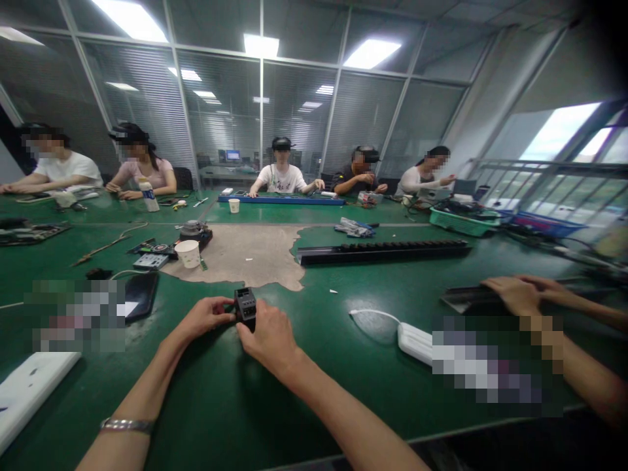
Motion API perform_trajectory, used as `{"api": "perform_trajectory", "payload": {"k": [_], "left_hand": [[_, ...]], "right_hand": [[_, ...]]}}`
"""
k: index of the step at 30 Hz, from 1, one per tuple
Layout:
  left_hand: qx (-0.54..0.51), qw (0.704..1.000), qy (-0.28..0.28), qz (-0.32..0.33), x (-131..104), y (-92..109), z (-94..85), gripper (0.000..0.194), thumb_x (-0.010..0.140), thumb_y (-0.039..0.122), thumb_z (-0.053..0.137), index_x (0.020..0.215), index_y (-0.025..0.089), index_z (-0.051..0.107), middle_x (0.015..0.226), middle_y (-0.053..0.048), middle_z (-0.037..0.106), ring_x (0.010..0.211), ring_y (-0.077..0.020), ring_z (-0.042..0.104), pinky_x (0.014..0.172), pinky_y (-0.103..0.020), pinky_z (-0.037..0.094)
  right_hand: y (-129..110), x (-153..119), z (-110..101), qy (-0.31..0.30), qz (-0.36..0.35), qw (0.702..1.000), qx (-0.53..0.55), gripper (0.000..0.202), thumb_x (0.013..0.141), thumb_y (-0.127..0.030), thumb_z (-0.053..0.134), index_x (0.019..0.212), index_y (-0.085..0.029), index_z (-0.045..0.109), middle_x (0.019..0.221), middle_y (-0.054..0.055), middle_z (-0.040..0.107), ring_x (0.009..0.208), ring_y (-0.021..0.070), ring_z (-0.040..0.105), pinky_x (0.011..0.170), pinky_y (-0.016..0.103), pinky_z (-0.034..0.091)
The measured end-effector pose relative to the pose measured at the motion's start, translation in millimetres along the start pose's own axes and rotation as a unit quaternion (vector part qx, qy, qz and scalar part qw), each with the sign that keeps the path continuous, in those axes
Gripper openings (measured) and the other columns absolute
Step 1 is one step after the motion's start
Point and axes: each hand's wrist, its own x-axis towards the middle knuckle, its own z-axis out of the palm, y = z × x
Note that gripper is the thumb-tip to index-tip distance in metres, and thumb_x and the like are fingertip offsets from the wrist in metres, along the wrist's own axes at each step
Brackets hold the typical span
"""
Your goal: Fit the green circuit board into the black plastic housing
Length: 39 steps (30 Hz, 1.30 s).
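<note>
In front of me a small black box-shaped electrical part (pixel 245 304) stands upright at the green tabletop, with slots and small openings on its faces. My right hand (pixel 272 337) grips it from the right, thumb at the near side and fingers behind, partly hidden. From the left, my left hand (pixel 210 317) pinches its edge with thumb and fingertips; a silver bracelet circles that wrist. What lies between the left fingertips and the part is too small to make out. Just beyond both hands lies a ragged sheet of brown cardboard (pixel 245 252).
A paper cup (pixel 188 254) and circuit boards (pixel 152 255) stand to the left, near a dark phone (pixel 140 294). Beyond lies a long black rail (pixel 383 252). A white power strip (pixel 415 343) and a co-worker's hands (pixel 520 294) are at right. Several people sit opposite.
</note>
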Motion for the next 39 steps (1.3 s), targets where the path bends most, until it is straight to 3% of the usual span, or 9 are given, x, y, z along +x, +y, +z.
{"api": "perform_trajectory", "payload": {"k": [11,15,19,24,33,39], "left_hand": [[0.094,0.994,0.041,0.03,-4.4,10.1,3.1,0.055,0.078,0.046,0.064,0.127,0.02,0.059,0.068,0.003,0.057,0.061,-0.0141,0.051,0.056,-0.022,0.033],[0.11,0.993,0.03,0.034,-5.8,13.6,2.0,0.05,0.077,0.047,0.064,0.118,0.019,0.064,0.071,0.002,0.059,0.063,-0.0151,0.053,0.056,-0.022,0.034],[0.102,0.994,0.003,0.043,-6.3,14.5,0.1,0.048,0.075,0.048,0.066,0.113,0.018,0.064,0.077,0.001,0.063,0.066,-0.0153,0.055,0.058,-0.023,0.036],[0.111,0.992,0.054,0.026,-3.7,15.5,3.9,0.063,0.076,0.052,0.066,0.128,0.019,0.056,0.079,0.001,0.063,0.067,-0.0154,0.055,0.06,-0.023,0.037],[0.186,0.978,0.069,0.061,-4.7,21.7,5.6,0.05,0.083,0.052,0.059,0.126,0.026,0.061,0.092,-0.004,0.067,0.075,-0.0181,0.058,0.068,-0.025,0.04],[0.175,0.981,0.065,0.056,-4.8,21.4,5.0,0.053,0.084,0.053,0.058,0.129,0.024,0.059,0.092,-0.004,0.068,0.073,-0.018,0.058,0.066,-0.025,0.04]], "right_hand": [[8.7,6.3,5.4,-0.035,0.013,0.998,-0.045,0.037,0.079,-0.048,0.056,0.098,-0.017,0.055,0.085,0.012,0.067,0.078,0.0299,0.066,0.069,0.037,0.047],[11.5,3.6,10.3,-0.044,-0.004,0.999,-0.027,0.042,0.078,-0.051,0.06,0.104,-0.018,0.054,0.09,0.011,0.066,0.082,0.0287,0.065,0.072,0.038,0.047],[19.5,-1.9,14.3,-0.032,-0.04,0.998,0.031,0.045,0.078,-0.052,0.063,0.107,-0.019,0.054,0.099,0.01,0.063,0.089,0.025,0.063,0.077,0.035,0.047],[27.4,0.0,21.8,-0.004,-0.023,0.998,0.052,0.034,0.082,-0.048,0.058,0.099,-0.018,0.057,0.096,0.009,0.062,0.086,0.0234,0.062,0.077,0.034,0.047],[28.1,1.5,33.9,0.038,-0.011,0.997,0.066,0.029,0.081,-0.042,0.059,0.096,-0.018,0.056,0.092,0.009,0.061,0.082,0.0229,0.061,0.073,0.033,0.047],[23.1,2.8,18.7,0.069,-0.015,0.991,0.116,0.025,0.081,-0.037,0.06,0.096,-0.017,0.058,0.093,0.008,0.06,0.083,0.0213,0.059,0.076,0.032,0.047]]}}
